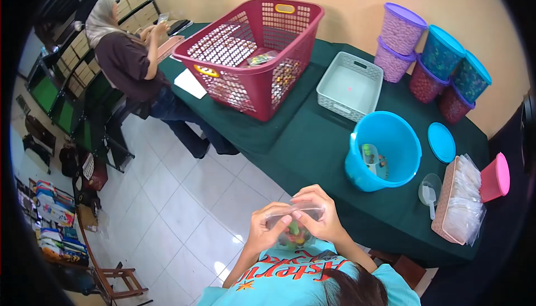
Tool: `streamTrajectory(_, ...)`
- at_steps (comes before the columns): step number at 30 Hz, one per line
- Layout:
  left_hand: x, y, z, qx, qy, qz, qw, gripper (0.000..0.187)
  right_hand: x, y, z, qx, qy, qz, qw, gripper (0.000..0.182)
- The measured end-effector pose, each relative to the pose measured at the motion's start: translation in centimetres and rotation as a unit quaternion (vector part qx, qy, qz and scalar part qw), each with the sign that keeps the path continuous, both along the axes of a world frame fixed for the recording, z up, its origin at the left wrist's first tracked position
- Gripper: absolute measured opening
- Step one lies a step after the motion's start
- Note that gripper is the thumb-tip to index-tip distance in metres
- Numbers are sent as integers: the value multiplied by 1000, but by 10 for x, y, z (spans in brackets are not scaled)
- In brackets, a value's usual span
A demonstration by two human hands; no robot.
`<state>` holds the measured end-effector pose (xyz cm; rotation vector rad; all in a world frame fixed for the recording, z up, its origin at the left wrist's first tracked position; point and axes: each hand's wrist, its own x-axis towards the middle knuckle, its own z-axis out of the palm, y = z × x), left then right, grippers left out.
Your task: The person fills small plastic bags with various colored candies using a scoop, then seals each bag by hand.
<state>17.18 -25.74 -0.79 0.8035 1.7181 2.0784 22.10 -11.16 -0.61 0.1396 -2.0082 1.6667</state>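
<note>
Both of my hands hold a clear plastic bag (295, 234) in front of my turquoise shirt, with small colourful pieces inside it. My left hand (267, 228) pinches the bag's top edge on the left, thumb in front. On the right part of the same edge, my right hand (317, 214) is closed, its thumb near the middle. Beyond my hands, a blue bucket (357, 163) on the table holds a small clear scoop and a few coloured pieces.
The green-covered table (290, 144) bears a maroon basket (262, 91), a grey tray (346, 88), stacked tubs (402, 27), a blue lid (441, 142), a scoop (429, 194), a bag-filled basket (446, 200) and a pink cup (494, 177). Another person (125, 60) stands at the far left.
</note>
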Motion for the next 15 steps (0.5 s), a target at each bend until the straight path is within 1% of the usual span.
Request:
streamTrajectory(1,0,-9,0,-26,31,13,999,15,-4,-10,0,2,1,6,1000,15)
streamTrajectory(3,-2,-33,1,-34,24,39,998,14,-9,-34,-1,-18,-5,53,998,14)
streamTrajectory(4,-4,-46,1,-43,16,55,997,13,-10,-49,3,-28,-14,52,998,12)
streamTrajectory(5,-6,-59,-4,-43,17,54,998,13,-14,-61,3,1,17,52,999,13)
streamTrajectory(7,-10,-83,-16,32,86,125,988,7,-20,-85,6,-41,24,89,995,12)
streamTrajectory(8,-9,-90,-18,30,90,122,988,7,-22,-93,9,-52,7,99,994,10)
streamTrajectory(10,-6,-100,-17,27,66,209,975,5,-27,-101,3,-37,16,105,994,10)
streamTrajectory(11,-7,-104,-15,24,68,206,976,5,-29,-104,2,-18,20,111,993,9)
streamTrajectory(12,-9,-106,-12,72,82,208,972,8,-29,-106,6,-30,20,127,991,8)
streamTrajectory(13,-11,-107,-8,122,95,208,966,11,-29,-107,13,-32,21,119,992,8)
streamTrajectory(15,-17,-114,-2,124,93,207,966,14,-35,-106,25,7,80,176,981,10)
